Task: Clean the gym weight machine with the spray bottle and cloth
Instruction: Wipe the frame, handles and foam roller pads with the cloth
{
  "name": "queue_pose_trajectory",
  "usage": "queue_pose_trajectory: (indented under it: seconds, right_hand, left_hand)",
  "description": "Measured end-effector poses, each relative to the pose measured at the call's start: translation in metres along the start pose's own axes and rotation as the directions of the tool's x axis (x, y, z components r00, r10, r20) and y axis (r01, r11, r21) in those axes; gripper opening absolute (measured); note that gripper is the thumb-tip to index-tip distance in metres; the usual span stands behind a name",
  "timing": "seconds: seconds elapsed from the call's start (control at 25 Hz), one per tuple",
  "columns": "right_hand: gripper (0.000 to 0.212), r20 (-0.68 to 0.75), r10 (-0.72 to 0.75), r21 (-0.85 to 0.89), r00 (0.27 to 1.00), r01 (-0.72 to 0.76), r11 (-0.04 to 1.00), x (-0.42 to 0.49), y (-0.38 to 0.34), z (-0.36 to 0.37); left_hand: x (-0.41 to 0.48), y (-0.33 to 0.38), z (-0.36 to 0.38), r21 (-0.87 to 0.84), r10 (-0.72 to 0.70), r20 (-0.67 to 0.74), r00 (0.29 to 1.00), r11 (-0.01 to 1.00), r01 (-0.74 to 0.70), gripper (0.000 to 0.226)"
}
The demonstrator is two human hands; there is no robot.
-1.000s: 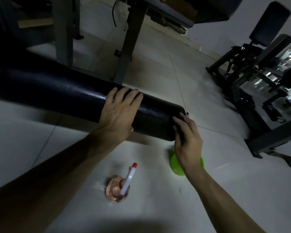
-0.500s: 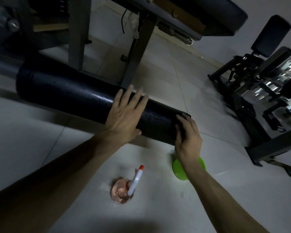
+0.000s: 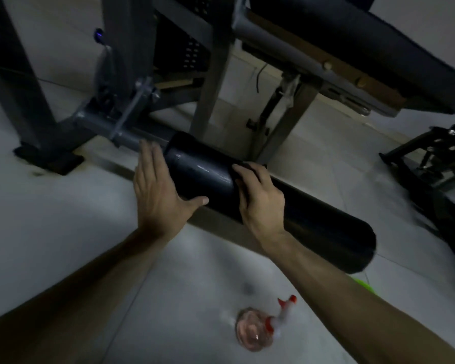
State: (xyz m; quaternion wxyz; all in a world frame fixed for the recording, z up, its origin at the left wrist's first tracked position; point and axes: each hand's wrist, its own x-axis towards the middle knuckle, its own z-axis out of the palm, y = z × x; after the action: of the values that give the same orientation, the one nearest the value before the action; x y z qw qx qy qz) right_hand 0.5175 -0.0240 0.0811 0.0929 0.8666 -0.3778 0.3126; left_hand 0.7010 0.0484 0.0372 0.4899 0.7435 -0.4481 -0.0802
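Roller pad (image 3: 313,219) against both hands (image 3: 158,190) (image 3: 260,198)

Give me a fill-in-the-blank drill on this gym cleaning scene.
1. The spray bottle rests on the ___, held by neither hand.
2. The right hand curls over the ___ roller pad.
3. The left hand has ___ fingers, not curled, at the pad's end.
Missing: floor; black; straight.

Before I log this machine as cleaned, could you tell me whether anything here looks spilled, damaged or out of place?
Nothing clearly stands out. The spray bottle stands upright on the floor with no clear puddle, and the black roller pad looks intact, showing only a shiny streak. The picture is blurred, though.
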Motion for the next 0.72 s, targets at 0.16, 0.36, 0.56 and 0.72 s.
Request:
queue_pose_trajectory:
  seconds: [0.16,0.36,0.56,0.72]
  right_hand:
    - [0.036,0.016,-0.120,0.069,0.993,0.119,0.991,0.054,-0.058,0.039]
    - [0.034,0.106,-0.331,0.170,0.938,0.311,0.935,0.085,-0.090,0.054]
    - [0.030,0.134,-0.346,0.092,0.929,0.336,0.938,0.044,-0.029,0.014]
    - [0.028,0.057,-0.196,0.099,0.979,0.189,0.977,0.042,-0.039,0.022]
  left_hand:
    - [0.010,-0.041,-0.005,-0.217,0.001,0.078,0.997,0.976,0.016,0.094]
    - [0.013,-0.044,0.001,-0.400,0.037,-0.004,0.999,0.916,-0.035,0.053]
    - [0.014,-0.042,0.004,-0.414,-0.071,0.080,0.994,0.905,0.098,0.084]
    - [0.018,-0.033,-0.002,-0.341,-0.096,0.096,0.991,0.932,0.123,0.080]
